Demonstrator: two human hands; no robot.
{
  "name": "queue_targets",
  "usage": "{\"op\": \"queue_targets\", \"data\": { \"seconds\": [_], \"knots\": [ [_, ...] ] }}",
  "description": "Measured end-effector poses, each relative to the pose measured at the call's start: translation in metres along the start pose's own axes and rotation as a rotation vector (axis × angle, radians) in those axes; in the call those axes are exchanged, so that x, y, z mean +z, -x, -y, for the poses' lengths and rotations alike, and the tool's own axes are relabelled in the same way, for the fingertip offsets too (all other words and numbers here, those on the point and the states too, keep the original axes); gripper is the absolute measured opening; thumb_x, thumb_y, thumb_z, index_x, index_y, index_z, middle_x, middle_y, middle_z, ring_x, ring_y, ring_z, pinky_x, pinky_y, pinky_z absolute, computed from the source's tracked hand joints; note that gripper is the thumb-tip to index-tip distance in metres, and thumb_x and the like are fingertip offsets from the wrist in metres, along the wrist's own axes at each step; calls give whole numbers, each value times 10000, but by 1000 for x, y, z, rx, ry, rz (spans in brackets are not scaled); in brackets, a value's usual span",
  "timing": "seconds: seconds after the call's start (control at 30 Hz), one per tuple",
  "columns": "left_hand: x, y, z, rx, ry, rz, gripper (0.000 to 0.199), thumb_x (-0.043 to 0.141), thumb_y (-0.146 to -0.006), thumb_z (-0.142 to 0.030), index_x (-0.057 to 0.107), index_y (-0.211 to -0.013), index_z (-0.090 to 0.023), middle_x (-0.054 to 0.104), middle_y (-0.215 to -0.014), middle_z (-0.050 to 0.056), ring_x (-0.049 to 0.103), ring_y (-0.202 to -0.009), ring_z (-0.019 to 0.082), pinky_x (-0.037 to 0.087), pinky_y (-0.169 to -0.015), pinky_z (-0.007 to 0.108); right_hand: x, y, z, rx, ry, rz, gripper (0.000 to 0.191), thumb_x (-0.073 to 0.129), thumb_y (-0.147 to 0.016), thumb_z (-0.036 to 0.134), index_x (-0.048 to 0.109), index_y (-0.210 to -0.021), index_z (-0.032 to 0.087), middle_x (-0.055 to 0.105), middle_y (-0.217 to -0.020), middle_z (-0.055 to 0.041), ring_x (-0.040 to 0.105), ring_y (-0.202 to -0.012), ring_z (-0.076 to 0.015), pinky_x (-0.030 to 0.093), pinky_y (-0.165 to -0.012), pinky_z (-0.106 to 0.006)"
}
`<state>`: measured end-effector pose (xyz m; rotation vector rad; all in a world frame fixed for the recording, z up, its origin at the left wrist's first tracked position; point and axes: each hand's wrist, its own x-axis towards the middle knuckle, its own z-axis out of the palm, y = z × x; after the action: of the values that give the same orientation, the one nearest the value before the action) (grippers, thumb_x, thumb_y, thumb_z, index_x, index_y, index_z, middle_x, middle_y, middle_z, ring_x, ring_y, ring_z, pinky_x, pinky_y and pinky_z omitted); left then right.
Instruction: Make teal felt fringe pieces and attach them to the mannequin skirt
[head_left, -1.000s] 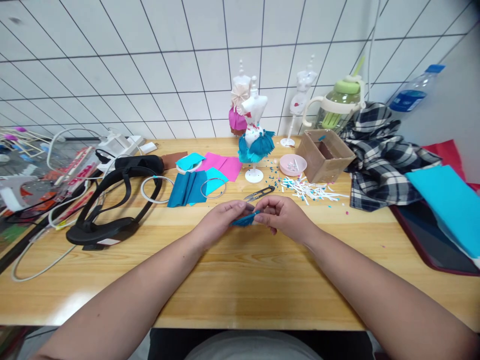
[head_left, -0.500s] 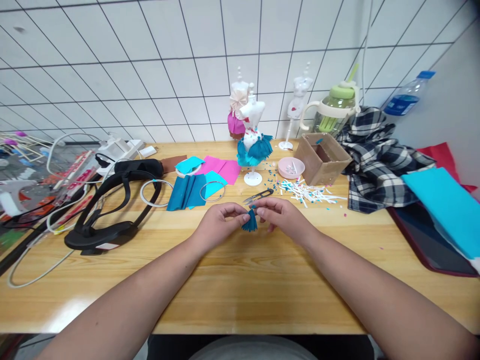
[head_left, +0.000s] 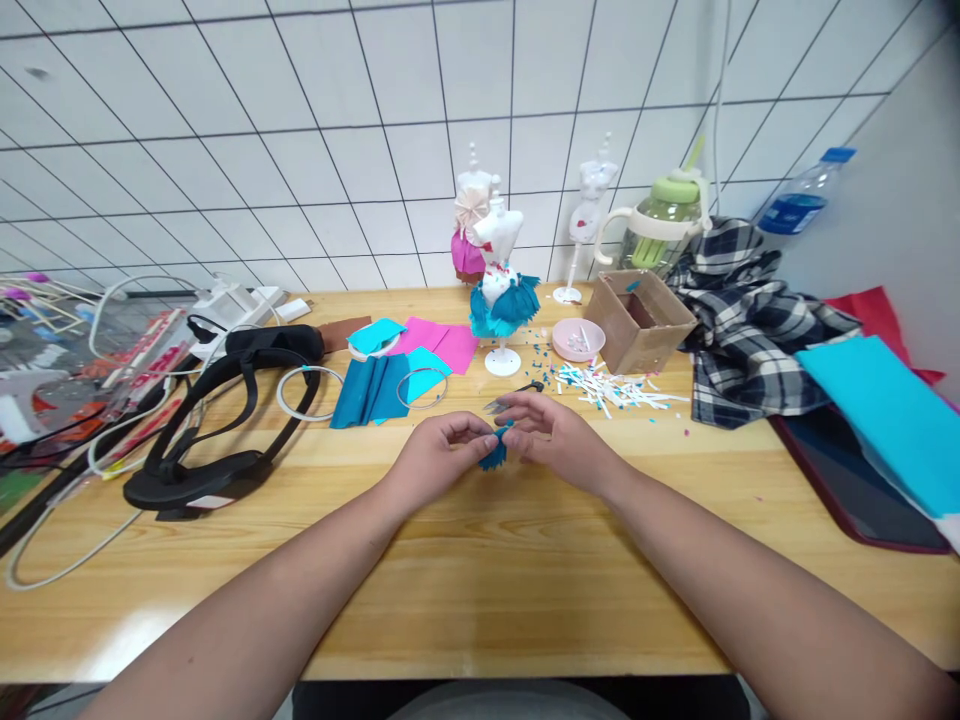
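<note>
Here, the left hand (head_left: 435,455) pinches teal fringe (head_left: 493,455); right hand (head_left: 562,440), fingers half-curled, grip unclear; teal-skirted mannequin (head_left: 501,232) at twelve o'clock.

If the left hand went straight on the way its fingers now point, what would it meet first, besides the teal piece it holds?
Most likely the right hand, whose fingers face the left hand across the teal fringed piece. Their exact alignment in depth is unclear from this one view.
</note>
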<state>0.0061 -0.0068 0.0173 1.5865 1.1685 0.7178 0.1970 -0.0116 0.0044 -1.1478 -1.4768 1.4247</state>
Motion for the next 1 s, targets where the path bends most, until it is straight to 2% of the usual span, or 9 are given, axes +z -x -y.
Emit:
{"op": "queue_targets", "data": {
  "seconds": [0.07, 0.2, 0.33, 0.4, 0.5, 0.57, 0.67, 0.83, 1.0],
  "knots": [
    [0, 0, 1, -20, 88, -1, 313, 689, -733, -457, 659, -785, -150, 677, -737, 28, 594, -678, 150, 456, -651, 257, 1, 0, 0, 24, -47, 15, 506, 775, -661, 364, 608, -1105, 185, 667, -1049, -78, 638, -860, -160, 518, -735, -290],
    [1, 1, 0, -34, 135, -17, 329, 691, -738, -471, 657, -765, -145, 659, -715, 21, 579, -673, 142, 443, -650, 251, 2, -3, -4, 107, -89, 66, 349, 791, -627, 391, 610, -823, 167, 646, -734, -1, 607, -681, -128, 499, -656, -269],
    [-5, -2, 0, 6, 45, -19, 344, 601, -810, -489, 679, -834, -155, 690, -796, 47, 602, -736, 171, 456, -694, 276, -3, -6, -10, 158, -122, 125, 348, 768, -644, 422, 602, -812, 167, 603, -655, 31, 553, -577, -98, 446, -555, -228],
    [-16, -6, 2, 71, -179, -74, 338, 544, -852, -469, 688, -925, -173, 706, -886, 72, 613, -825, 207, 458, -761, 314, -7, -5, -11, 171, -8, 160, 295, 725, -692, 402, 620, -833, 165, 606, -662, 24, 537, -563, -97, 418, -530, -222],
    [-41, -10, 11, 163, -791, -232, 266, 518, -868, -371, 708, -970, -215, 695, -973, 98, 572, -969, 284, 399, -864, 399, -13, -2, -9, 107, 368, 139, 161, 654, -760, 329, 659, -830, 184, 638, -703, 5, 538, -592, -113, 386, -542, -236],
    [-55, -12, 18, 100, -1127, -306, 261, 506, -861, -322, 720, -954, -206, 674, -992, 141, 539, -1017, 343, 379, -837, 439, -15, 0, -7, 44, 625, 96, 116, 634, -775, 302, 679, -827, 208, 662, -752, -5, 558, -649, -136, 379, -576, -257],
    [-64, -15, 26, 53, -1323, -284, 270, 480, -866, -294, 707, -972, -194, 666, -985, 149, 547, -996, 344, 378, -795, 432, -16, 3, -3, -14, 826, -17, 234, 638, -778, 308, 665, -999, 237, 669, -865, -16, 590, -757, -171, 388, -637, -284],
    [-58, -21, 24, 136, -1238, -274, 219, 482, -876, -280, 678, -879, -182, 682, -940, 117, 582, -964, 304, 401, -814, 412, -15, 3, 1, -155, 845, -135, 290, 601, -821, 278, 612, -1106, 229, 655, -928, -21, 607, -861, -181, 415, -740, -302],
    [-34, -11, 12, 400, -958, -227, 179, 447, -922, -274, 608, -915, -194, 695, -885, 35, 630, -870, 206, 394, -980, 436, -6, 9, 8, -316, 661, -211, 253, 606, -841, 258, 571, -1089, 225, 672, -1001, -17, 602, -726, -136, 457, -683, -281]
  ]
}}
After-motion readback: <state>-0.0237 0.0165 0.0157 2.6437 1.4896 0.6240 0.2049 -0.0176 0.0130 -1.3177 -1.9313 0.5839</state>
